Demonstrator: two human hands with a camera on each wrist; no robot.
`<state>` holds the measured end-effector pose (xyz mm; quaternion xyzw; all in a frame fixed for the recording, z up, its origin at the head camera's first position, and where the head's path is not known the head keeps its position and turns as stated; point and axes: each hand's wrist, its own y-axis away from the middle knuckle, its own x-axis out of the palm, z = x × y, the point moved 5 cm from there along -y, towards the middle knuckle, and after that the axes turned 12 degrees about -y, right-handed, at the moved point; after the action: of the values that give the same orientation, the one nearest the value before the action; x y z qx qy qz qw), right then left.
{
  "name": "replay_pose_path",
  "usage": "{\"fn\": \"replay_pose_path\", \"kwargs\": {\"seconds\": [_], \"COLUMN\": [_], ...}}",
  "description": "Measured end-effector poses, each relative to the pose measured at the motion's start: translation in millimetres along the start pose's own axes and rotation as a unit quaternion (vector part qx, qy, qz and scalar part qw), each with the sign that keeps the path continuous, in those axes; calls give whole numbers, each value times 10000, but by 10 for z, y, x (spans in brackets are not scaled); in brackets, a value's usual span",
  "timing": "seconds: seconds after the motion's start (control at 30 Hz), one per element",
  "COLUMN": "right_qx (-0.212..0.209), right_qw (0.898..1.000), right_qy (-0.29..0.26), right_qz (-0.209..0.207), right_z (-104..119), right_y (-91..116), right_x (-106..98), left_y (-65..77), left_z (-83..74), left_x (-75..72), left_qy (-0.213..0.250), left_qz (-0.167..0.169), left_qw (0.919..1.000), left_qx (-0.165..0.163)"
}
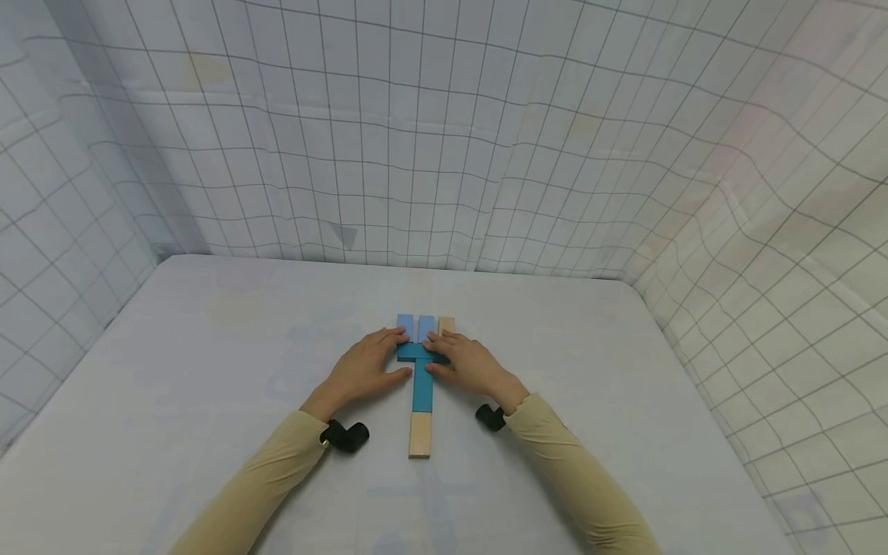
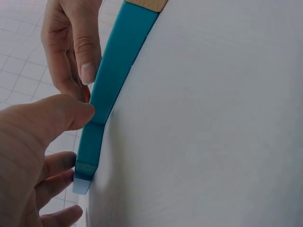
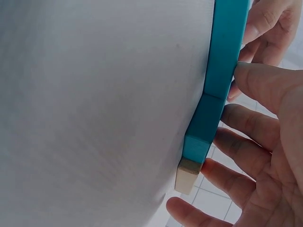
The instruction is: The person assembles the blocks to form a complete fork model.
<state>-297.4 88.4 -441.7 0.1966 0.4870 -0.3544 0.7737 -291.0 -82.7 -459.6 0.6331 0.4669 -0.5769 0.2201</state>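
Observation:
Flat wooden blocks lie on the table in a fork-like figure. A teal block (image 1: 408, 352) lies crosswise, with two light blue blocks, one at the left (image 1: 405, 321) and one in the middle (image 1: 426, 324), and a natural wood block (image 1: 447, 322) on its far side. Toward me runs a teal block (image 1: 422, 391), ending against another natural wood block (image 1: 419, 436). My left hand (image 1: 362, 367) rests its fingertips at the crosspiece's left end, thumb beside the lengthwise teal block. From the right, my right hand (image 1: 473, 365) touches the crosspiece with loosely spread fingers, hiding its right end.
A white cloth covers the table (image 1: 229, 370). White grid-patterned curtains (image 1: 416, 139) hang behind it and along both sides. Each wrist carries a black camera, the left one (image 1: 349, 437) and the right one (image 1: 490, 417) both close above the cloth.

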Motion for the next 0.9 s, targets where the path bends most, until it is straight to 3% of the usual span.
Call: {"fn": "replay_pose_path", "kwargs": {"seconds": [0.9], "right_qx": [48], "right_qw": [10000], "right_qy": [19], "right_qz": [41], "right_z": [-5], "right_y": [-6], "right_x": [-2], "left_y": [-32], "left_z": [-4], "left_x": [-34], "left_qy": [-152], "left_qz": [6], "left_qw": [9999], "left_qx": [-29]}}
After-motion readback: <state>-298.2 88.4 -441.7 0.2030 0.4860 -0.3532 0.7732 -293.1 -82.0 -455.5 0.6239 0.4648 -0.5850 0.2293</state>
